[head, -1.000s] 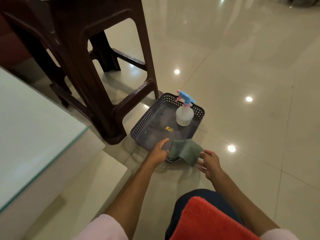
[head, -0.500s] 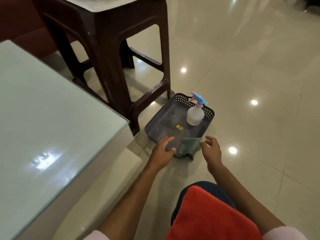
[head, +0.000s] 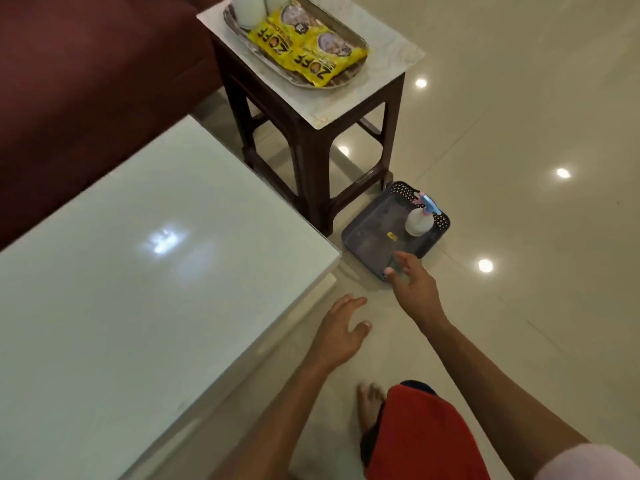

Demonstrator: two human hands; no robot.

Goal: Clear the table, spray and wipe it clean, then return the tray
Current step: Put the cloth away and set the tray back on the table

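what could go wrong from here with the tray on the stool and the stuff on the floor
1. The silver tray holding yellow packets sits on the small stool; lifting it unevenly could slide the packets off.
2. The spray bottle stands upright in the grey basket on the floor beside the right hand; a careless hand or foot could knock it over.

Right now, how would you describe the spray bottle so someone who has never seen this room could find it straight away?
Start at the dark brown stool beside the glass-topped table. On the floor at its foot lies a grey perforated basket, and the spray bottle stands upright in its far right corner. It is the only bottle down there: white body, blue and pink trigger head.
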